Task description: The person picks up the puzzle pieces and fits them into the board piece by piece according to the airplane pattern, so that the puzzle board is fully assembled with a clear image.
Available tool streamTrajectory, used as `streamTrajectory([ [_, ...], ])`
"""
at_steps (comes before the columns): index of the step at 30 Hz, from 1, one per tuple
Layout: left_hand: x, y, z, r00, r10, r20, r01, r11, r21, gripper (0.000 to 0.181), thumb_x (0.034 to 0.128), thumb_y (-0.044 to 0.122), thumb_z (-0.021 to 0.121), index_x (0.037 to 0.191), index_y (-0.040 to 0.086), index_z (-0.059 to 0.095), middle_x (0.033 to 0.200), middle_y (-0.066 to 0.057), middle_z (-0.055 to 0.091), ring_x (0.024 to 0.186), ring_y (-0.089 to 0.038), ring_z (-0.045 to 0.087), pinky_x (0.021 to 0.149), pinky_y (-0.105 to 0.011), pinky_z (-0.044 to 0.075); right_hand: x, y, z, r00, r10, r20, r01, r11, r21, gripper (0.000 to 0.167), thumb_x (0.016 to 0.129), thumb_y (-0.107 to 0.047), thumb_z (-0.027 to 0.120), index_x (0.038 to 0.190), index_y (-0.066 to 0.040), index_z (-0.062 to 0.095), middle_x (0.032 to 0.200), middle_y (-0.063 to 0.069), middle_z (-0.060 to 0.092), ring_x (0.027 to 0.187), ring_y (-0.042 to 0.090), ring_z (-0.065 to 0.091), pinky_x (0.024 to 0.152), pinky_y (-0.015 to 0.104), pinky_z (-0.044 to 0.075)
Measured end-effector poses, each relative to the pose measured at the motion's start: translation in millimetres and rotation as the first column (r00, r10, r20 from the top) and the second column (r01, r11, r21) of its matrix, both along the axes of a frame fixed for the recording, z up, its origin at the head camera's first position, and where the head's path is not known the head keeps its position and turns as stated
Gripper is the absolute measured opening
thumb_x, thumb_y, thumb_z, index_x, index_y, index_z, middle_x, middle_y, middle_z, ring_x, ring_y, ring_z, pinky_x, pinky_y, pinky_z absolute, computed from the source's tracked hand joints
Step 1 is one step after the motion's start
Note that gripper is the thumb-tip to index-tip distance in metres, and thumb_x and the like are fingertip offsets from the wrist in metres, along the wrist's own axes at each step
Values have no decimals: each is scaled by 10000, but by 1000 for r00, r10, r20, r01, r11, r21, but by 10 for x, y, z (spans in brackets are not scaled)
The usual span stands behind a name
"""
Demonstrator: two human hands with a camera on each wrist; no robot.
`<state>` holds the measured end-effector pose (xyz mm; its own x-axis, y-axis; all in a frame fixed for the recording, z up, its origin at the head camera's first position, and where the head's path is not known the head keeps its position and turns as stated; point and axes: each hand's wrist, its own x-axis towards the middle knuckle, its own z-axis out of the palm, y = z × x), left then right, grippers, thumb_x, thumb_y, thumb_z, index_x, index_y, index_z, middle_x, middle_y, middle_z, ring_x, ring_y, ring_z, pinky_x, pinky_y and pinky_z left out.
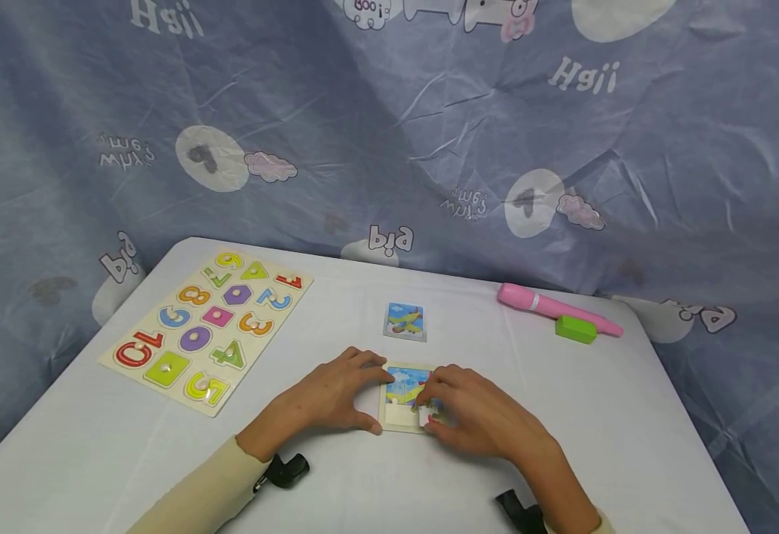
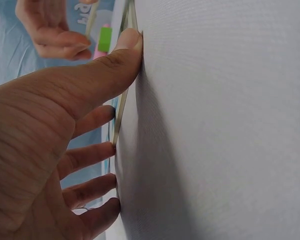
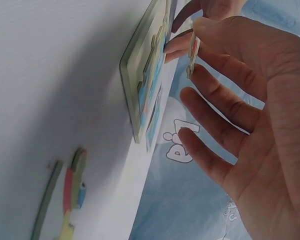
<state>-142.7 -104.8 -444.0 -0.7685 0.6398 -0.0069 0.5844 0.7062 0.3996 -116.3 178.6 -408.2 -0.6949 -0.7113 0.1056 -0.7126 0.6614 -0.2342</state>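
Note:
A small jigsaw tray lies flat on the white table, its upper part filled with blue and yellow picture pieces. My left hand rests at the tray's left side, thumb by the near corner and fingertips along the edge. Between thumb and index finger, my right hand pinches a jigsaw piece, raised above the tray's near right part. The other right fingers are spread. In the right wrist view, loose pieces in red, yellow and blue lie on the table; the head view hides them.
Behind the tray lies an airplane picture card. A number and shape board is at the left. At the back right, a pink pen-like stick lies with a green block against it. A printed blue cloth hangs behind the table.

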Motion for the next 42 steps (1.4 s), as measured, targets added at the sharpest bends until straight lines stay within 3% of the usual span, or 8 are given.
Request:
streamTrajectory([
  [25,-7,-8,-20,1000,3,-7,-3,1000,7,751,794,568,929,1436,257,694,1576,5,553,1412,-212,483,965,-471,586,-29,-168,-51,997,72,-35,-73,997,-12,242,913,-292,863,1127,-222,774,1120,-94,672,1025,99,635,938,356,548],
  [36,3,-7,-2,1000,1,-11,-1,1000,11,743,796,554,932,1430,250,694,1567,-1,556,1403,-215,487,965,-463,581,-36,-280,-146,993,107,-55,-106,994,13,246,917,-275,869,1125,-191,769,1110,-75,673,1087,139,655,1018,415,539],
  [42,-1,-5,-2,1000,5,-3,-5,1000,8,755,803,578,918,1444,253,687,1576,6,549,1413,-213,481,987,-468,575,-32,-322,-171,994,83,-77,-81,996,32,239,937,-300,851,1133,-194,764,1130,-64,678,1135,160,655,1068,442,517],
])
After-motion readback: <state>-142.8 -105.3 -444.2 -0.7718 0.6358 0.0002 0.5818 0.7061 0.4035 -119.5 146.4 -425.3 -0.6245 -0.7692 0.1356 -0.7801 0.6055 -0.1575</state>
